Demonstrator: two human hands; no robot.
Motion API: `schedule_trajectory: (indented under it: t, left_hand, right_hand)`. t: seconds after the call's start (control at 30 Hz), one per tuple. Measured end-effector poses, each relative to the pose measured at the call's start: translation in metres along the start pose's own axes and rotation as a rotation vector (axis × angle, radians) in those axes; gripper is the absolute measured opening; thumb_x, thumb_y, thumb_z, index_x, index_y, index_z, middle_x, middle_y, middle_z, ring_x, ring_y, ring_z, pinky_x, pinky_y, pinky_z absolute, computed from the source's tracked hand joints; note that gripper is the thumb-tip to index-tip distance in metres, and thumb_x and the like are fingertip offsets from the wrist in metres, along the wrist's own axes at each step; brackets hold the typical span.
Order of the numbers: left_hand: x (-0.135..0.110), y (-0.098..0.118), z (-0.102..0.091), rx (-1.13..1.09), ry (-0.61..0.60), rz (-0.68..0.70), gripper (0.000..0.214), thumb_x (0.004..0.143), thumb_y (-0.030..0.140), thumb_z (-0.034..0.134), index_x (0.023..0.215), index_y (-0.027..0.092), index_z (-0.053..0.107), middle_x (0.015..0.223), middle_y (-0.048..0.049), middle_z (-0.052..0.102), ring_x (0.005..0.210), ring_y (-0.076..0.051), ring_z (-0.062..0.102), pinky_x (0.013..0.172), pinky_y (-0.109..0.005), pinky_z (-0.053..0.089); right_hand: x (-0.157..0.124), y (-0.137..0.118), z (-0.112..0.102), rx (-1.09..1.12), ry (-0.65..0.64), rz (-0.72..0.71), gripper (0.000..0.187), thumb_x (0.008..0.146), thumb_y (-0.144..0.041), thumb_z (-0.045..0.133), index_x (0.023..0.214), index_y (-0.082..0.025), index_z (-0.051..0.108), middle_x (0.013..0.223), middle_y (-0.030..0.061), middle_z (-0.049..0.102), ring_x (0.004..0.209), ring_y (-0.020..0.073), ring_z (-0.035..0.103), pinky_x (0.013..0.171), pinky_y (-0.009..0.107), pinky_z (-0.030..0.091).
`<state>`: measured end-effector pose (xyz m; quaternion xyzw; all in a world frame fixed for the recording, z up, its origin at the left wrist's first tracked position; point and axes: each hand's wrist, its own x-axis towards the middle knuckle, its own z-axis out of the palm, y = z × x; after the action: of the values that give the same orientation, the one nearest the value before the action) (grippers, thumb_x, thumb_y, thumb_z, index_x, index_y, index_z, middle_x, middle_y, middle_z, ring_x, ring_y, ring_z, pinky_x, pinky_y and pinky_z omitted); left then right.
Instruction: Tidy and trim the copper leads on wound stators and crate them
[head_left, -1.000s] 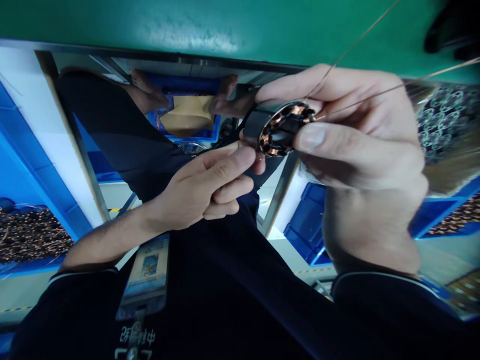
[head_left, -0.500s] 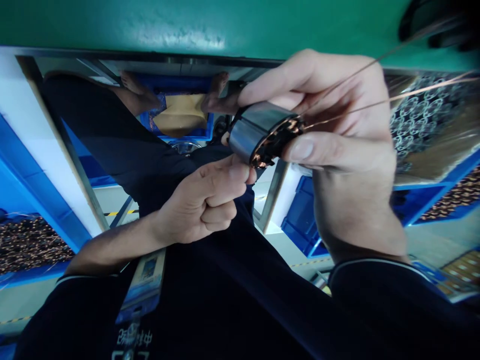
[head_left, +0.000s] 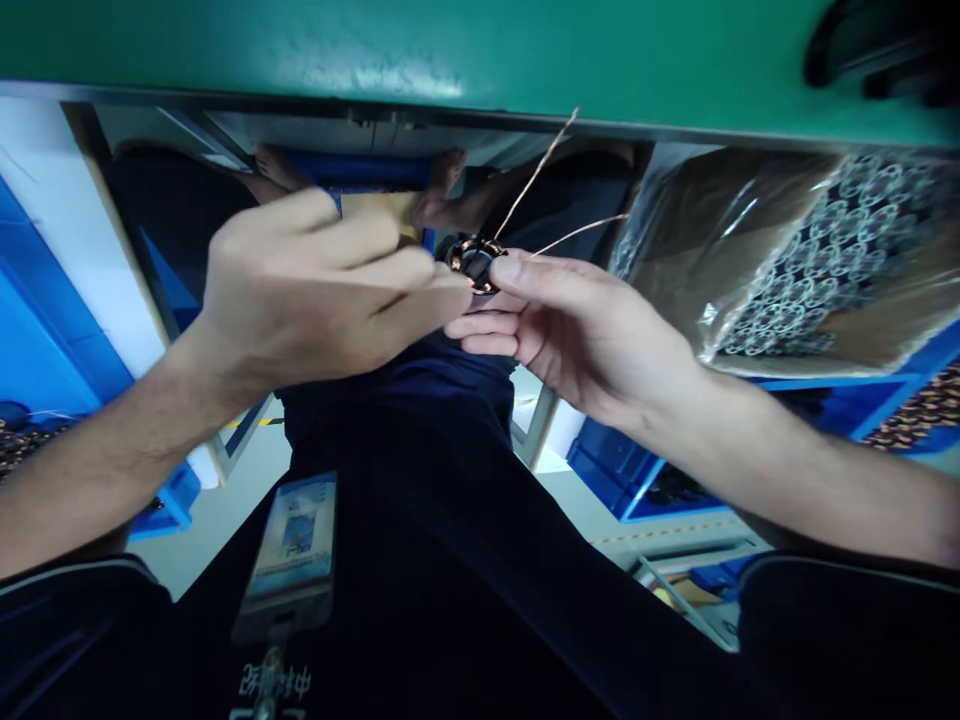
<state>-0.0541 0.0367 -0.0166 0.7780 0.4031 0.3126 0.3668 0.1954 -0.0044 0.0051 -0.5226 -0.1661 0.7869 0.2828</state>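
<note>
A motor stator (head_left: 474,254), a small metal ring with copper windings and black insulation, is held up in front of my lap. My right hand (head_left: 577,320) grips it from the right, thumb on the winding face and the other fingers curled beneath. Two copper wire leads (head_left: 534,187) stick out from it, one upward and one to the right. My left hand (head_left: 315,285) is closed, its fingertips pressed together at the stator's left edge and covering part of it. Whatever those fingertips pinch is hidden.
Above runs the green table (head_left: 480,50), a dark object (head_left: 877,55) at its right end. On the right, a plastic-lined box (head_left: 675,260) holds many metal rings (head_left: 817,255). Blue bins (head_left: 615,460) with copper parts stand on both sides. Another person's legs (head_left: 442,185) show beneath the table.
The stator has turned and moved slightly left, with its winding face now up. My right hand has lowered, and my left has risen to the stator's left side. The leads swung to point upward and right.
</note>
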Motion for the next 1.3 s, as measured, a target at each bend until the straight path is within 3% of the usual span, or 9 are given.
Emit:
schedule_trajectory:
  t: [0.13,0.33,0.5,0.63,0.73,0.9,1.03,1.1,1.3]
  left_hand:
    - [-0.025,0.037,0.01,0.09,-0.001,0.482,0.015,0.101,0.037,0.088,0.108,0.026,0.08,0.097,-0.0003,0.081,0.081,-0.017,0.076,0.071,-0.03,0.064]
    - [-0.031,0.028,0.051,-1.207,-0.4,-0.494,0.038,0.113,0.057,0.076,0.122,0.022,0.084,0.109,-0.0104,0.088,0.086,-0.021,0.086,0.08,-0.034,0.074]
    - [-0.016,0.024,0.055,-1.666,-0.707,-0.701,0.038,0.096,0.059,0.096,0.105,0.023,0.089,0.093,-0.0091,0.087,0.063,-0.019,0.08,0.055,-0.028,0.066]
    - [-0.024,0.034,0.051,-1.451,-0.585,-0.646,0.031,0.098,0.049,0.094,0.094,0.021,0.083,0.077,-0.0033,0.081,0.047,-0.013,0.067,0.047,-0.025,0.058]
    - [-0.018,0.024,0.035,-0.904,-0.28,-0.337,0.028,0.102,0.041,0.089,0.086,0.021,0.079,0.073,-0.0006,0.077,0.052,-0.012,0.068,0.051,-0.024,0.059]
    - [0.008,0.002,-0.002,-0.279,-0.226,0.065,0.025,0.093,0.038,0.099,0.084,0.023,0.08,0.073,0.0025,0.074,0.06,-0.014,0.07,0.057,-0.027,0.063]
    - [-0.014,0.038,0.002,0.157,-0.009,0.46,0.016,0.105,0.024,0.087,0.12,0.018,0.083,0.123,-0.0101,0.088,0.111,-0.028,0.089,0.098,-0.043,0.077]
    - [-0.032,0.056,0.017,-0.015,-0.098,0.352,0.024,0.106,0.028,0.087,0.127,0.018,0.082,0.13,-0.0104,0.088,0.115,-0.025,0.089,0.104,-0.035,0.076]
    - [-0.029,0.037,0.057,-1.366,-0.523,-0.589,0.03,0.113,0.051,0.079,0.115,0.021,0.088,0.111,-0.0081,0.091,0.094,-0.02,0.091,0.074,-0.021,0.072]
  right_hand:
    - [-0.004,-0.01,-0.01,-0.023,0.008,-0.112,0.035,0.089,-0.034,0.101,0.12,-0.026,0.085,0.104,-0.0026,0.09,0.084,0.0155,0.089,0.074,0.018,0.074]
    - [-0.007,-0.039,-0.014,-0.319,-0.194,-0.492,0.039,0.088,-0.03,0.099,0.126,-0.035,0.088,0.119,-0.002,0.091,0.082,0.0141,0.085,0.074,0.022,0.073]
    - [-0.009,-0.072,-0.01,-0.545,-0.322,-0.474,0.031,0.081,-0.032,0.101,0.11,-0.032,0.091,0.118,-0.0011,0.09,0.104,0.0252,0.09,0.073,0.03,0.075]
    - [-0.018,-0.091,-0.004,-0.67,-0.37,-0.278,0.029,0.067,-0.028,0.107,0.091,-0.029,0.092,0.113,0.0034,0.09,0.1,0.026,0.09,0.077,0.032,0.078]
    - [-0.024,-0.078,0.003,-0.603,-0.173,-0.283,0.05,0.056,-0.015,0.113,0.1,-0.029,0.093,0.109,0.0052,0.09,0.097,0.0232,0.089,0.086,0.028,0.078]
    - [-0.015,-0.016,0.003,-0.076,0.057,-0.041,0.035,0.078,-0.035,0.109,0.105,-0.022,0.089,0.093,0.0026,0.088,0.078,0.014,0.087,0.073,0.014,0.073]
    - [-0.007,-0.003,-0.007,0.092,0.142,0.019,0.038,0.073,-0.032,0.11,0.101,-0.021,0.087,0.098,-0.001,0.089,0.078,0.0117,0.087,0.078,0.013,0.072]
    - [-0.009,-0.014,-0.009,0.023,0.135,-0.087,0.042,0.074,-0.027,0.108,0.111,-0.028,0.089,0.099,-0.0042,0.089,0.077,0.0111,0.086,0.076,0.014,0.071]
    - [-0.019,-0.057,-0.009,-0.274,-0.001,-0.311,0.056,0.05,-0.028,0.114,0.099,-0.036,0.089,0.104,-0.0047,0.091,0.09,0.0184,0.089,0.072,0.022,0.071]
